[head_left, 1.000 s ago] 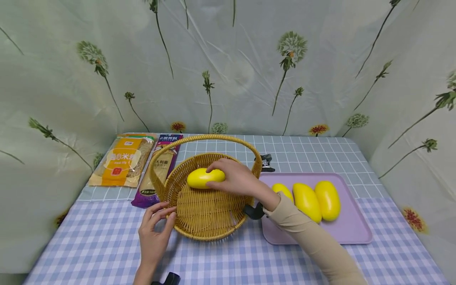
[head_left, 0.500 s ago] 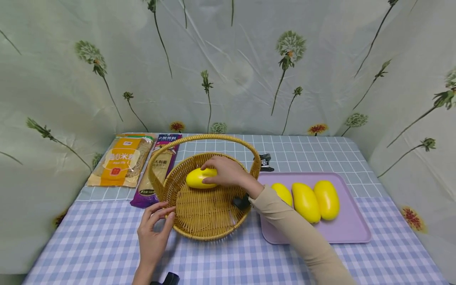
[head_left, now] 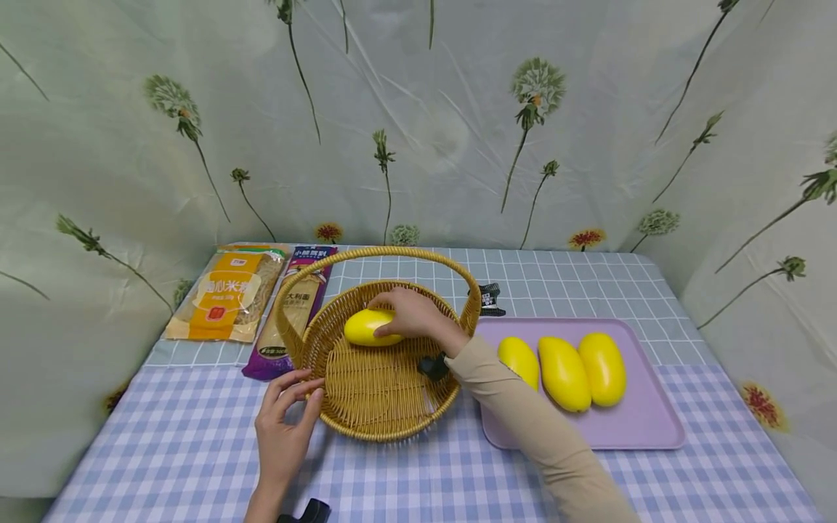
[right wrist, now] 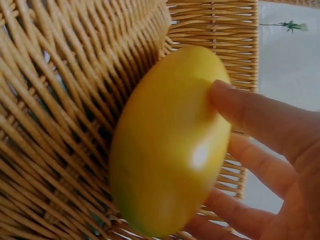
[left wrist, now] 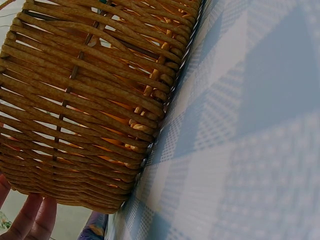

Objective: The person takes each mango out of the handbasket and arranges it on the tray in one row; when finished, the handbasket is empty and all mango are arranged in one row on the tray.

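My right hand (head_left: 415,314) reaches into a wicker basket (head_left: 373,434) and grips a yellow mango (head_left: 360,328) near the far wall. In the right wrist view, the thumb presses one side of the mango (right wrist: 172,145), with the other fingers round behind it. The woven basket floor lies close beside the fruit. At the basket's near-left side, my left hand (head_left: 284,428) rests relaxed fingers against the rim. The left wrist view shows its fingertips touching the basket's outer wall (left wrist: 85,115). The arched handle stands upright above the basket.
To the right, a lilac tray (head_left: 647,428) holds three more mangoes (head_left: 565,374). A purple noodle packet (head_left: 294,312) and an orange-labelled bag (head_left: 222,294) lie at the back left. A small black object (head_left: 489,299) is behind the basket. Checked cloth covers the table (head_left: 163,450).
My right hand and sleeve have moved left, further over the basket, and the hand has settled closer round the mango. The left hand and the basket stay in place.
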The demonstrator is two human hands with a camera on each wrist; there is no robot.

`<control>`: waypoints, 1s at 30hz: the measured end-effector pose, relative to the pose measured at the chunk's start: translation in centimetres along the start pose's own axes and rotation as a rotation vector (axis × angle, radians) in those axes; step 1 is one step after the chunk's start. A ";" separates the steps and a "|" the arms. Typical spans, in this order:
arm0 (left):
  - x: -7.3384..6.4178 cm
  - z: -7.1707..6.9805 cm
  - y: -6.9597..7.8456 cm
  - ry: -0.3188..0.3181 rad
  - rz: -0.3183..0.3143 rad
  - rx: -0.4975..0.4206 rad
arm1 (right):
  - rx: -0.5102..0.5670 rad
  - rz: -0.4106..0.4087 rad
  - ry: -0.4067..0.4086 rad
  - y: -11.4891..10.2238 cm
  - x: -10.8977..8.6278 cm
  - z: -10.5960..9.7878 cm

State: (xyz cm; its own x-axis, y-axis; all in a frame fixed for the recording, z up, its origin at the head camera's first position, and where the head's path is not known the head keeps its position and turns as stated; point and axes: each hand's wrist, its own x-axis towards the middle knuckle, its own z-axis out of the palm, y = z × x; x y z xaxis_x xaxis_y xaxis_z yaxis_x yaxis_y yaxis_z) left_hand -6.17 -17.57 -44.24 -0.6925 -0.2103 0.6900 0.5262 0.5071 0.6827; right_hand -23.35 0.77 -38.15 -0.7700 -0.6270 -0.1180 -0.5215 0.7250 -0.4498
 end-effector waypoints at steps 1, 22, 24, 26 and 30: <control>0.0 0.0 0.0 -0.002 -0.002 0.003 | 0.007 0.005 -0.003 0.1 0.1 0.1; 0.0 0.1 0.1 0.008 -0.002 -0.007 | -0.084 0.063 -0.047 -0.1 -0.5 0.7; 0.1 0.0 0.2 0.005 -0.007 -0.003 | -0.086 0.067 -0.069 -0.3 -0.7 0.6; 0.1 0.0 0.2 0.001 -0.012 -0.001 | -0.083 0.072 -0.090 -0.4 -0.9 0.5; 0.1 0.0 0.3 -0.005 -0.018 0.000 | -0.088 0.082 -0.109 -0.5 -1.2 0.6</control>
State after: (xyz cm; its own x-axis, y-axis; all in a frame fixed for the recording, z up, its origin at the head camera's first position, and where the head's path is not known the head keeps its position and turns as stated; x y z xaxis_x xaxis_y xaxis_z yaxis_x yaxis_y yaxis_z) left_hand -6.10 -17.42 -44.03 -0.7046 -0.2153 0.6761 0.5135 0.5029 0.6953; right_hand -21.96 0.96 -38.32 -0.7690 -0.5889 -0.2489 -0.4929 0.7940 -0.3557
